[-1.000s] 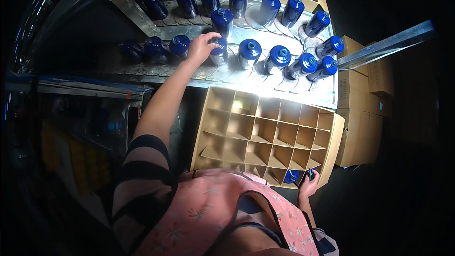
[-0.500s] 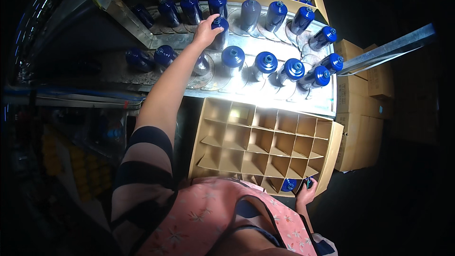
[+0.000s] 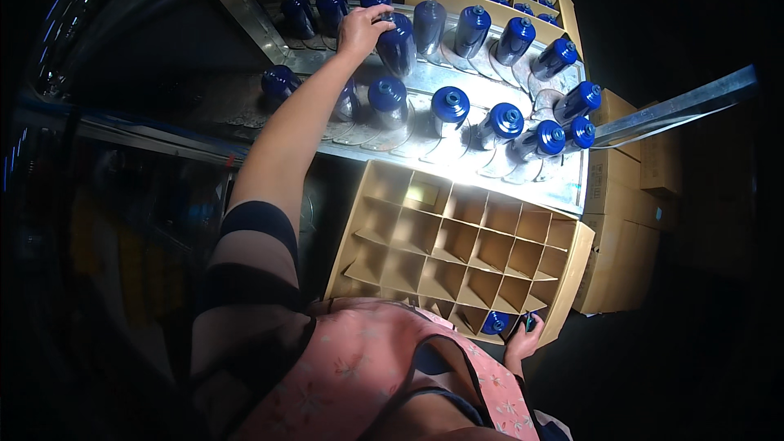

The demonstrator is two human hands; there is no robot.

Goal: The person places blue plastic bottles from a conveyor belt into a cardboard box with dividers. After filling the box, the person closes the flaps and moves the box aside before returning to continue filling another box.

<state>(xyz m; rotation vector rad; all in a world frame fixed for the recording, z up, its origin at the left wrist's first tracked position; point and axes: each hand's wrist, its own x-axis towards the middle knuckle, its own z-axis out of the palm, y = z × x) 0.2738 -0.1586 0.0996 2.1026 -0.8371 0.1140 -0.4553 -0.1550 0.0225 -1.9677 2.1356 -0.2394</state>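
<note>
Clasping a blue bottle [image 3: 398, 51] near its neck, the fingers [image 3: 377, 11] of the left hand [image 3: 356, 33] hold it between two rows of other bottles [image 3: 450, 104] along the metal conveyor [image 3: 457, 77]. At the near right corner of the divided cardboard box [image 3: 576, 265], the right hand [image 3: 522, 341] sits near a second bottle [image 3: 495, 323], its grip too dark to tell.

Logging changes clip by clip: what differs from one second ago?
The left hand moved farther forward, beyond the front row of blue cylindrical bottles; its grip now closes on the neck of a matching bottle between the rows. The right hand stayed at the brown divided cardboard carton.
</note>
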